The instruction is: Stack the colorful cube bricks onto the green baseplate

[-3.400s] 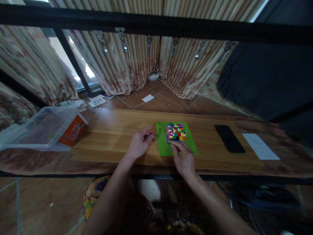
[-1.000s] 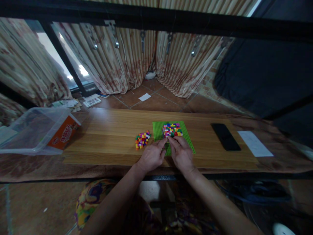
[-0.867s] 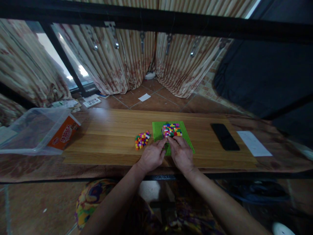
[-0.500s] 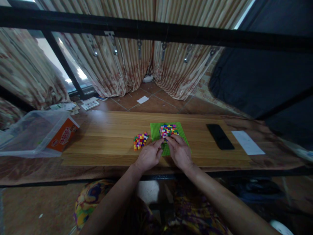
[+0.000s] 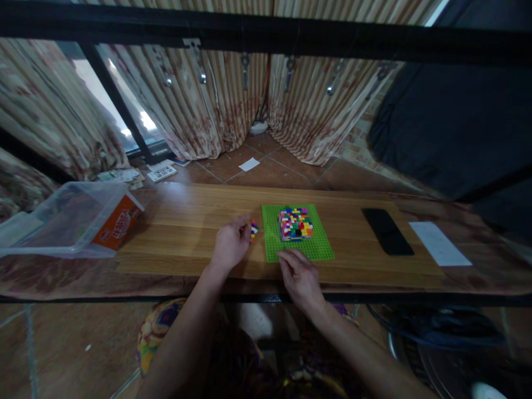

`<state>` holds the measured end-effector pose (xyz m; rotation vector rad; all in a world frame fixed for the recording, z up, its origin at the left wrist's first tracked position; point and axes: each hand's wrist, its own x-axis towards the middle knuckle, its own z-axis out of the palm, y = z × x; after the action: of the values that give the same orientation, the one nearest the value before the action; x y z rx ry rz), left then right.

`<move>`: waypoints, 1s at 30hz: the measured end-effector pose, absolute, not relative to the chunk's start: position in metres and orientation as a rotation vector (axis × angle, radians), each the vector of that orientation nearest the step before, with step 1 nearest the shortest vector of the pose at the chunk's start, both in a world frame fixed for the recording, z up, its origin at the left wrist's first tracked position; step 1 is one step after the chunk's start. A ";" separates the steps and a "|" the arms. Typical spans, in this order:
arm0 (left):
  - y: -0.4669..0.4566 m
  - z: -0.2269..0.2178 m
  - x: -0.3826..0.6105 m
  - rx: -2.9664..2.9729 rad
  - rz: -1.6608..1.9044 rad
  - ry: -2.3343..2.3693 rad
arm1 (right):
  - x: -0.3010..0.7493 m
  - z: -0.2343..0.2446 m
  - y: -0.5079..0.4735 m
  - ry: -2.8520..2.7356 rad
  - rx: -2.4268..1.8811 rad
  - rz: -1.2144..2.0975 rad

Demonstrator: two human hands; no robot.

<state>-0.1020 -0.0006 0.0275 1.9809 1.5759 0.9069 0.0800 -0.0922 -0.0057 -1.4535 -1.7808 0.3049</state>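
A block of many-coloured toy building bricks (image 5: 296, 223) stands on a green studded baseplate (image 5: 272, 244). To its left, my left hand (image 5: 231, 242) is over a small pile of loose bricks (image 5: 254, 229), covering most of it. Its fingers are bent together at the pile; whether a brick is between them is hidden. My right hand (image 5: 301, 275) rests at the front edge of the baseplate, just below the brick block and apart from it. Its fingers are curled with the tips together, and anything in them is too small to make out.
The wooden board (image 5: 187, 221) carries a black phone (image 5: 387, 231) on the right. A white sheet of paper (image 5: 439, 244) lies beyond it. At the left stands a clear plastic bin (image 5: 70, 221) with an orange label. A black bar (image 5: 266, 36) crosses above.
My left hand has left the brick block and moved left to the loose pile. The right hand has drawn back toward me, uncovering the front of the block. The view has shifted slightly.
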 end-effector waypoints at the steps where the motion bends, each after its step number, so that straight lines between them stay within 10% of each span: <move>1: 0.001 0.029 -0.106 1.946 0.922 1.626 | 0.076 -0.008 -0.090 -1.795 -1.447 0.314; 30: 0.004 0.034 -0.114 1.903 0.827 1.737 | 0.029 -0.014 -0.024 -2.198 -1.540 0.141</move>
<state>-0.1141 0.0043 0.0341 1.9033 1.7369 0.8268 0.0286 -0.0238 -0.0142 -1.5395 -2.1978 0.1410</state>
